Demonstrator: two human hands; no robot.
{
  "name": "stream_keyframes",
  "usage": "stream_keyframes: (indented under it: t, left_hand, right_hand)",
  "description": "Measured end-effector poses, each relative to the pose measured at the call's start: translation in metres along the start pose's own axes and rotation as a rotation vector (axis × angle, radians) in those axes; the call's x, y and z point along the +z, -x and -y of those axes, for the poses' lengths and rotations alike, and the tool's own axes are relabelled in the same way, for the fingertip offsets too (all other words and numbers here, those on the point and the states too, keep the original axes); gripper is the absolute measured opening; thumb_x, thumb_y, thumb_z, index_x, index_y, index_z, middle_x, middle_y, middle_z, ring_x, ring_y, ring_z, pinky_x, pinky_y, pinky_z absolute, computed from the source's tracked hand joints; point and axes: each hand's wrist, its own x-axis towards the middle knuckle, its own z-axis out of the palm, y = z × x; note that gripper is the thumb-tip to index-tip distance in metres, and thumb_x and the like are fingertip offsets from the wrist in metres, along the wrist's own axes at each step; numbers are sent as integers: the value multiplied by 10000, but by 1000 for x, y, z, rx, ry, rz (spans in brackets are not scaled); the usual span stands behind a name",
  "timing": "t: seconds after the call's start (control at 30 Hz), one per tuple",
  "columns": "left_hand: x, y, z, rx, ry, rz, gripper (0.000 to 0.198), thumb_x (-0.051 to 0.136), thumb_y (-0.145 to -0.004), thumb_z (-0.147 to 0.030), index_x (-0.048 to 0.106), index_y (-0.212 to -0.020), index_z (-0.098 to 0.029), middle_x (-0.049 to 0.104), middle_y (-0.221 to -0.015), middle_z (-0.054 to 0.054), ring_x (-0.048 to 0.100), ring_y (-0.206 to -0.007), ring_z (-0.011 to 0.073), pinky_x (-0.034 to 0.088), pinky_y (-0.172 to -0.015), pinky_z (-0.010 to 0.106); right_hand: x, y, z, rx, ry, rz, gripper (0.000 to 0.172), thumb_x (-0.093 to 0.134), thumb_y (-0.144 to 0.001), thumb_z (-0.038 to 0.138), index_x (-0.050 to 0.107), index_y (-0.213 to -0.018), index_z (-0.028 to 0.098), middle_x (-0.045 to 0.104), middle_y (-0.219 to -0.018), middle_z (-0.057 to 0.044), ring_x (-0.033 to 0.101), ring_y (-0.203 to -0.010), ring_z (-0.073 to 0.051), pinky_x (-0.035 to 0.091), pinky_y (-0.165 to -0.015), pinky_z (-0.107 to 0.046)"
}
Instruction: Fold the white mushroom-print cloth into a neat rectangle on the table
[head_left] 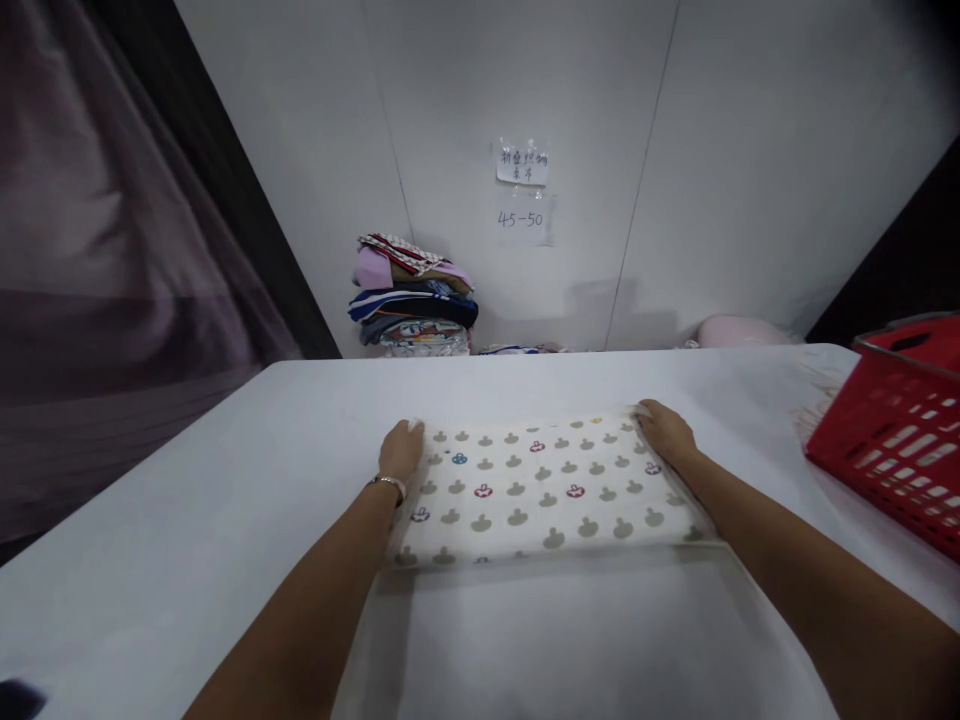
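Observation:
A white cloth point(534, 488), printed with grey and coloured mushroom-like shapes, is stretched between my two hands over the white table. My left hand point(402, 450) wears a bracelet at the wrist and is closed on the cloth's far left corner. At the far right corner, my right hand point(666, 430) grips the cloth between thumb and fingers. The printed part looks folded over. A plain whitish stretch of fabric seems to run from its near edge toward me, though its lower end is cut off by the frame.
A red plastic basket point(900, 420) stands on the white table point(187, 500) at the right. Behind the far edge rises a stack of folded fabrics point(416, 305). Handwritten paper signs point(523, 190) are on the wall, and a purplish curtain point(112, 250) hangs at left.

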Motion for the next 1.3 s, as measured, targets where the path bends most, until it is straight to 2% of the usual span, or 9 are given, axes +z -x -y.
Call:
stream_keyframes:
  t: [0.1,0.23,0.4,0.5,0.6,0.83,1.1,1.2,1.3]
  left_hand:
    - [-3,4,-6,24,-28,38,331,350,-884,-366,588,-981,-158,657,-1042,156,609,-977,270,436,-751,332]
    - [-12,14,-12,3,-81,54,360,337,-887,-398,548,-1064,-167,660,-1048,154,621,-959,284,442,-725,349]
    - [-17,22,-3,24,-157,105,412,348,-878,-457,499,-1114,-156,660,-1044,170,633,-934,298,449,-700,359]
    - [-11,24,4,79,-246,115,391,272,-908,-412,511,-1082,-157,659,-1043,169,631,-942,297,451,-727,377]
    - [-6,23,7,93,-290,117,395,224,-921,-375,527,-1060,-162,653,-1068,163,630,-952,290,453,-757,391]
    - [-17,31,17,109,-255,155,456,250,-894,-468,556,-1030,-159,632,-1107,160,619,-977,301,468,-750,396]
    - [-30,54,31,91,-223,208,466,324,-852,-488,575,-1063,-157,649,-1089,168,623,-963,317,470,-753,404]
    - [-37,64,35,52,-165,270,504,397,-796,-559,580,-1051,-165,667,-1042,163,637,-923,320,478,-723,396]
    - [-42,81,39,18,-112,289,532,439,-754,-602,572,-1045,-176,673,-1016,158,646,-875,329,482,-684,401]
  right_hand:
    - [1,0,0,-25,53,-21,443,361,-897,317,469,-1308,192,571,-1264,-102,546,-1106,-251,418,-872,-331]
    - [-8,4,-4,15,109,-6,516,359,-905,415,405,-1359,173,556,-1267,-138,546,-1104,-281,427,-863,-369]
    - [-16,16,-16,50,153,21,550,288,-927,480,369,-1377,174,587,-1213,-158,571,-1063,-292,432,-817,-377]
    - [-15,20,-17,52,202,79,501,248,-945,450,405,-1345,194,643,-1114,-148,609,-979,-283,432,-770,-371]
    - [-15,20,-13,59,255,124,456,227,-955,426,507,-1237,203,671,-1035,-136,625,-920,-264,429,-735,-352]
    - [-26,27,-14,61,258,149,442,230,-958,425,564,-1141,200,677,-983,-125,631,-914,-249,428,-723,-334]
    - [-33,32,-18,170,196,151,474,273,-939,466,561,-1154,158,617,-1128,-169,598,-1021,-263,432,-787,-350]
    - [-38,46,-23,202,173,176,506,307,-919,490,532,-1196,131,585,-1184,-186,580,-1061,-282,437,-791,-354]
    - [-43,70,-29,213,148,213,503,341,-905,486,522,-1203,123,611,-1148,-184,591,-1047,-286,437,-799,-357]
